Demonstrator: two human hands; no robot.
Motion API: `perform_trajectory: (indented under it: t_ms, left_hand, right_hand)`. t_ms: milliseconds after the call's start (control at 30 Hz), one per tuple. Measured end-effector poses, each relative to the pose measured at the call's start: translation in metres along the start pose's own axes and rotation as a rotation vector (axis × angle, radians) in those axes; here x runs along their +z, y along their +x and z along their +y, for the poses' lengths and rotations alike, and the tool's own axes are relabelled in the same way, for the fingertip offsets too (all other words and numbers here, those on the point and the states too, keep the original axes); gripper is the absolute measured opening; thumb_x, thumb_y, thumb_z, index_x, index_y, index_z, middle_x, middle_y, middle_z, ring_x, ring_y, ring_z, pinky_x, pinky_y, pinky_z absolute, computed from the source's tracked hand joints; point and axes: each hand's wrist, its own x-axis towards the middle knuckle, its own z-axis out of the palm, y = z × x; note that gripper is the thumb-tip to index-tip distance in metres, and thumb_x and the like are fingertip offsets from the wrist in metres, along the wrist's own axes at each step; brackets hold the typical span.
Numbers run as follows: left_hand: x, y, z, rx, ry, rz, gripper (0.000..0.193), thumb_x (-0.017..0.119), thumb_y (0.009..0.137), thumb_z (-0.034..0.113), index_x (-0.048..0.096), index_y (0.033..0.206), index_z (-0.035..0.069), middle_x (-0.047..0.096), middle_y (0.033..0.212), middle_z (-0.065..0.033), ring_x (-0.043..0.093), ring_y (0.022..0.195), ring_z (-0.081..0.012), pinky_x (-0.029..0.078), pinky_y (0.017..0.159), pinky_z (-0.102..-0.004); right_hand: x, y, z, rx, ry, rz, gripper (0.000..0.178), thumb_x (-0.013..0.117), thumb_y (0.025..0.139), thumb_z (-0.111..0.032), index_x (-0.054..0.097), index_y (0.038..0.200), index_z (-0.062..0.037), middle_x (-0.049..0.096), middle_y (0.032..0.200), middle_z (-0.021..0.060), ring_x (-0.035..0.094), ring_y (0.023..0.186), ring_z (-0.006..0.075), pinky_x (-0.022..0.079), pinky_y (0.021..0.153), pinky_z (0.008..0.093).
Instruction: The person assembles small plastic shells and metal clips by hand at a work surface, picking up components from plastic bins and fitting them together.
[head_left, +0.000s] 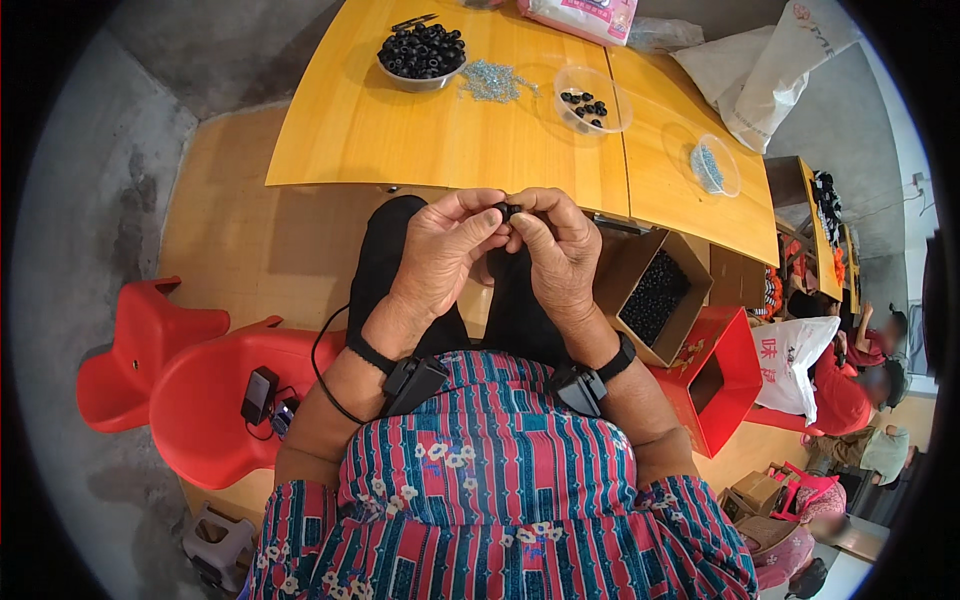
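Over my lap, just off the near table edge, my left hand point(450, 245) and my right hand point(555, 240) meet with fingertips pinched together. Between them is a small black round part point(507, 211), mostly covered by the fingers; its exact kind cannot be made out. Both hands are closed on it. Beyond them on the yellow table point(400, 150) stands a bowl heaped with black round parts point(422, 48). Next to it lies a loose pile of small clear-bluish pieces point(492, 82). A clear plastic bowl point(622, 108) to the right holds several similar black parts point(588, 106).
A smaller clear bowl point(735, 178) with bluish pieces stands farther right. Below the table are a cardboard box point(625, 275) of black parts and a red box point(725, 375). Red chairs point(215, 400) stand at left, one holding a cabled black device point(260, 393). Other people point(845, 395) sit far right.
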Motion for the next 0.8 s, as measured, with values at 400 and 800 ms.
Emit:
perform_trajectory:
  t_ms: [400,800]
  left_hand:
    - [0.0058,-0.0009,-0.0006,0.021,-0.078,0.038,0.018,0.057,0.088,0.003,0.057,0.106,0.0,0.062,0.095,-0.0084,0.063,0.082,-0.0133,0.054,0.076,-0.0225]
    - [0.0037,-0.001,0.0002,0.011,-0.158,0.011,0.019,0.057,0.089,0.006,0.056,0.107,0.001,0.061,0.094,-0.0069,0.062,0.082,-0.0119,0.053,0.075,-0.0212]
  right_hand:
    - [0.0038,0.0023,-0.0036,0.041,0.107,0.033,0.006,0.058,0.084,0.0,0.06,0.09,0.0022,0.058,0.075,0.002,0.054,0.061,0.0066,0.044,0.057,0.0187]
    - [0.0019,0.0038,0.0001,0.179,0.399,0.022,0.013,0.057,0.086,0.0,0.061,0.097,0.004,0.062,0.077,0.0042,0.055,0.062,0.0074,0.046,0.06,0.019]
